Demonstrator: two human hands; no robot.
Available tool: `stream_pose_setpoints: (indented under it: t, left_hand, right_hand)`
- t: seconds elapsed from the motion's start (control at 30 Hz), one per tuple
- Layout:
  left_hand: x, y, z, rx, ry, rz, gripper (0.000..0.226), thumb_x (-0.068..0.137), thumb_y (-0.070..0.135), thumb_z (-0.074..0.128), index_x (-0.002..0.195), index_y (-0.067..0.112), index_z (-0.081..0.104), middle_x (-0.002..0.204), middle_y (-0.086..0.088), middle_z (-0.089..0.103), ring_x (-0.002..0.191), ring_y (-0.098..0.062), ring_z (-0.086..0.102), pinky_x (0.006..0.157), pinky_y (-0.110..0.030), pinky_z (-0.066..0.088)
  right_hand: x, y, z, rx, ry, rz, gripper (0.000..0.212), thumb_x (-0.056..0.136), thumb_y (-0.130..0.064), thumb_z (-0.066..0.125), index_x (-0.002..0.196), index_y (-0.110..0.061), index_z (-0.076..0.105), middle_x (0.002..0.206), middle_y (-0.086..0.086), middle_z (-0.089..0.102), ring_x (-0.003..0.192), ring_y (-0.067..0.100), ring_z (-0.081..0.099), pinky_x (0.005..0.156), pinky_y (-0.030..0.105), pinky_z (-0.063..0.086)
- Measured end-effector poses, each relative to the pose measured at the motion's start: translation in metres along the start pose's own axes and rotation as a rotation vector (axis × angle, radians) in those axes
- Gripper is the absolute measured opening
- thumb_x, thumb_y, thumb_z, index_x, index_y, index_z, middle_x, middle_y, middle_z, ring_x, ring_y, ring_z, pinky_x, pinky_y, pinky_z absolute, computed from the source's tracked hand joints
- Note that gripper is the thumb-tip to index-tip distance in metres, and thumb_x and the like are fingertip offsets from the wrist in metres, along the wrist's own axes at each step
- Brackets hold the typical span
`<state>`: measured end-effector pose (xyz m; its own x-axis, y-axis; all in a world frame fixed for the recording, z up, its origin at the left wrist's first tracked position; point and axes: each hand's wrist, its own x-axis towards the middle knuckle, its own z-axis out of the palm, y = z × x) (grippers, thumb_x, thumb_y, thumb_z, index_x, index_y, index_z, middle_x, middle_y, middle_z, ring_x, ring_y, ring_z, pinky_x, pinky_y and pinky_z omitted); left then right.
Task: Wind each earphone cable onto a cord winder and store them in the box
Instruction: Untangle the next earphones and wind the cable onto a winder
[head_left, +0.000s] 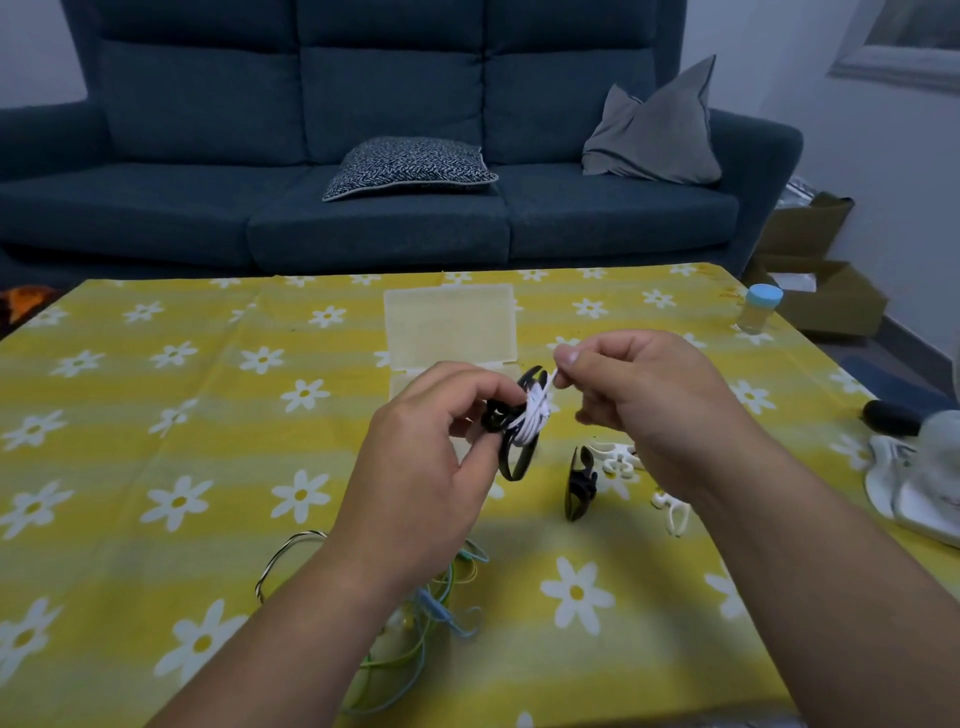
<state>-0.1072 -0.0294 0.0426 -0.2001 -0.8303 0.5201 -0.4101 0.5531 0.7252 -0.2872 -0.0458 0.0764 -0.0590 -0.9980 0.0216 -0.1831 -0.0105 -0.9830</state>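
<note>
Fingertips (569, 359) of my right hand (644, 400) pinch the white cable (537, 415) end, left hand (431, 457) grips the black winder (514, 462) above the table (156, 415). Lose tension (easy) and the coils spring off before reaching the box (452, 322) behind.

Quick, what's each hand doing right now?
Left hand: grips the black cord winder.
Right hand: pinches the white earphone cable wound on that winder.

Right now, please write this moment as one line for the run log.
left hand: holds black winder | right hand: pinches white cable, partly wound | box: open behind hands | other cables: loose on table
</note>
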Motion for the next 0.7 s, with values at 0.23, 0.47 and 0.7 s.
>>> stream_pose_setpoints:
  t: [0.23, 0.47, 0.7]
  left_hand:
    - [-0.003, 0.003, 0.007, -0.343, -0.05, -0.133, 0.032, 0.08, -0.003, 0.061, 0.097, 0.022, 0.07, 0.097, 0.004, 0.069, 0.086, -0.017, 0.067, 0.074, -0.034, 0.055]
    - [-0.001, 0.009, 0.008, -0.534, -0.027, -0.237, 0.035, 0.084, -0.015, 0.063, 0.096, 0.017, 0.071, 0.088, -0.007, 0.075, 0.079, -0.034, 0.067, 0.071, -0.047, 0.056]
    - [-0.001, 0.015, 0.008, -0.522, -0.025, -0.201, 0.036, 0.082, -0.017, 0.063, 0.094, 0.016, 0.071, 0.097, -0.002, 0.075, 0.092, -0.021, 0.071, 0.08, -0.034, 0.055]
  right_hand:
    - [0.004, 0.006, 0.001, 0.242, -0.065, 0.16, 0.017, 0.092, -0.02, 0.066, 0.08, -0.008, 0.067, 0.074, 0.009, 0.062, 0.059, 0.021, 0.055, 0.057, 0.03, 0.055]
    - [0.002, 0.005, 0.008, 0.388, -0.055, 0.339, 0.017, 0.095, -0.018, 0.063, 0.082, -0.007, 0.065, 0.061, 0.008, 0.055, 0.045, 0.016, 0.044, 0.044, 0.026, 0.046]
    - [-0.001, 0.011, 0.023, 0.375, -0.131, 0.43, 0.019, 0.095, -0.011, 0.055, 0.09, -0.009, 0.072, 0.074, 0.013, 0.062, 0.065, 0.026, 0.047, 0.057, 0.029, 0.045]
